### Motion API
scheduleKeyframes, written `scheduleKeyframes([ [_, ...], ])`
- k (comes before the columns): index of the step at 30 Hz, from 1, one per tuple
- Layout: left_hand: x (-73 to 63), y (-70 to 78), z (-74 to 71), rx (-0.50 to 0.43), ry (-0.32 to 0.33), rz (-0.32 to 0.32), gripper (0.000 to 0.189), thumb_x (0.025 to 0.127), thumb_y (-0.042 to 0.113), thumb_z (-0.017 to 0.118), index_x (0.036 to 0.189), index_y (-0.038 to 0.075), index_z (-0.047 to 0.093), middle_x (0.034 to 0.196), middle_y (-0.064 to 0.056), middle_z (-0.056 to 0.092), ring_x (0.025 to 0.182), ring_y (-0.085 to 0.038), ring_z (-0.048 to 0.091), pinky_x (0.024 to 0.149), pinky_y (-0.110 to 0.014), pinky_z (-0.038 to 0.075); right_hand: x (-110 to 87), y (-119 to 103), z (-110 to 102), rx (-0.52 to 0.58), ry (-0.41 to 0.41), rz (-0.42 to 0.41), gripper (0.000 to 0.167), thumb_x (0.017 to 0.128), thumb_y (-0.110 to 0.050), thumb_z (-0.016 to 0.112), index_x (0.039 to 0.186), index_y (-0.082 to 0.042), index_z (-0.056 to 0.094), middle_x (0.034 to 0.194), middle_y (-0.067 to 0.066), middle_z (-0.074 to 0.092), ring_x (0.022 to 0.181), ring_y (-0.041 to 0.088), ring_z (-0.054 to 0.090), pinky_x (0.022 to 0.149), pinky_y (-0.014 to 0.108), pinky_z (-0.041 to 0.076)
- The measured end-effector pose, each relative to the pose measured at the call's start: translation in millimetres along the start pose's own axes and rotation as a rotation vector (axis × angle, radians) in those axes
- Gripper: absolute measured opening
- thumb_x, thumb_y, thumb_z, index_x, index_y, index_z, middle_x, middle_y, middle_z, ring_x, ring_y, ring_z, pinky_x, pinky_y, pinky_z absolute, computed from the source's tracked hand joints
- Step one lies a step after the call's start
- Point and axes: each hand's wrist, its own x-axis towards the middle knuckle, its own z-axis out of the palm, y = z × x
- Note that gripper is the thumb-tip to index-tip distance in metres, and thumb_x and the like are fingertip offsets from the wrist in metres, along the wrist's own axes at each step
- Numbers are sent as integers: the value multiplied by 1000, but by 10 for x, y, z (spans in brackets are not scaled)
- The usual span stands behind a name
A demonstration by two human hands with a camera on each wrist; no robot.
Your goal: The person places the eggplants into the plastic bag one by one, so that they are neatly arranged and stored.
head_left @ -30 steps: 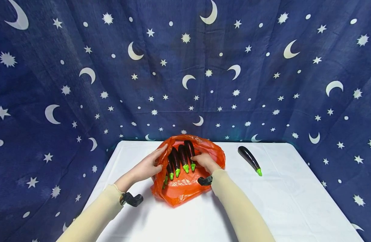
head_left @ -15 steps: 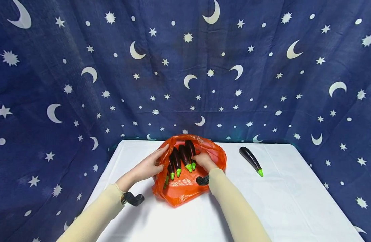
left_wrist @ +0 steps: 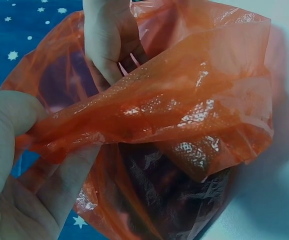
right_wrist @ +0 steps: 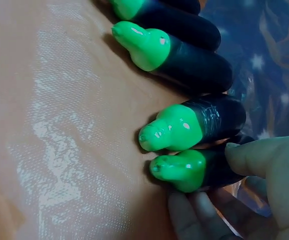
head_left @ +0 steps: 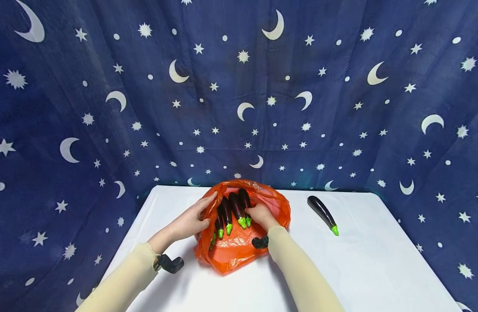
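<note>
A thin orange-red plastic bag (head_left: 239,255) lies with its mouth toward me, and several dark purple eggplants with bright green stems sit side by side inside. My left hand (head_left: 190,223) holds the bag's left rim; the left wrist view shows the plastic (left_wrist: 79,132) pinched between thumb and fingers. Inside the mouth, my right hand (head_left: 262,215) grips the rightmost eggplant (head_left: 244,200). In the right wrist view, the thumb (right_wrist: 252,157) lies on top of that eggplant (right_wrist: 184,167), with fingers beneath it. Its neighbour (right_wrist: 179,130) lies right against it.
One more eggplant (head_left: 321,212) lies to the right of the bag on the white-covered table (head_left: 371,260). A dark blue curtain (head_left: 211,108) with pale moons and stars stands behind the table and along its sides.
My right hand has shifted slightly left inside the bag. The stem end of the second eggplant from the right has swung toward the gripped one. My left hand keeps its hold on the rim.
</note>
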Motion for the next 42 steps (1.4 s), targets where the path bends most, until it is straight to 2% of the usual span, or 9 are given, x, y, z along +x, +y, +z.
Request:
scheduleKeyframes([
  [1, -6, -10, 12, 13, 2, 5, 84, 91, -4, 60, 164, 19, 26, 164, -13, 29, 140, -31, 39, 104, -49, 48, -32, 3, -4, -11, -6, -22, 44, 83, -11, 72, 124, 1, 65, 99, 15, 68, 85, 30, 59, 85, 44, 53],
  [6, -27, -48, 37, 41, 10, 0, 85, 91, -3, 61, 164, 20, 26, 164, -11, 30, 140, -29, 38, 103, -48, 48, -232, -109, -54, -78, -56, -85, 45, 85, -12, 71, 128, 1, 64, 106, 16, 69, 89, 30, 61, 89, 48, 52],
  [12, 7, -66, 15, 65, 14, 8, 85, 91, -3, 61, 164, 20, 25, 163, -12, 30, 140, -29, 38, 106, -46, 46, -508, -262, -218, -220, -103, -147, 54, 90, -17, 72, 140, -2, 58, 129, 18, 65, 117, 35, 61, 104, 53, 46],
  [14, 12, -65, 15, 74, 20, 20, 85, 91, -3, 61, 164, 19, 26, 163, -13, 31, 143, -30, 36, 112, -49, 39, -624, -300, -321, -233, -139, -175, 54, 92, -20, 72, 142, -4, 58, 133, 15, 64, 118, 34, 61, 103, 52, 47],
  [22, -4, -52, 10, 32, 20, 21, 85, 91, -4, 61, 164, 19, 25, 164, -13, 29, 144, -31, 35, 111, -52, 40, -1014, -332, -917, -74, -435, -312, 37, 98, -21, 66, 135, -16, 67, 114, -2, 69, 105, 18, 63, 87, 34, 54],
  [25, 0, -47, 16, 36, 19, 23, 84, 92, -1, 64, 164, 19, 25, 164, -13, 29, 144, -31, 35, 113, -50, 37, -1090, -289, -1184, -47, -480, -341, 34, 99, -21, 66, 133, -16, 68, 110, -6, 69, 103, 18, 63, 85, 31, 54],
  [30, 9, -53, 19, 63, 23, 36, 83, 93, 4, 67, 164, 18, 26, 164, -13, 30, 146, -30, 33, 115, -51, 34, -1139, -200, -1633, -21, -453, -336, 35, 100, -21, 66, 134, -16, 67, 117, 4, 70, 102, 19, 65, 84, 32, 56],
  [35, 8, -64, 12, 57, 22, 49, 83, 93, 2, 65, 164, 17, 25, 164, -14, 29, 148, -31, 30, 117, -53, 30, -1135, -42, -2068, 72, -411, -247, 41, 100, -18, 66, 140, -10, 61, 125, 14, 68, 106, 22, 68, 85, 35, 58],
  [42, 3, -69, 20, 46, 17, 46, 83, 93, 1, 63, 164, 17, 25, 163, -14, 30, 147, -32, 32, 117, -54, 30, -1079, 316, -2546, 199, -249, -103, 56, 100, -16, 66, 148, 6, 47, 139, 30, 56, 112, 21, 67, 90, 37, 57],
])
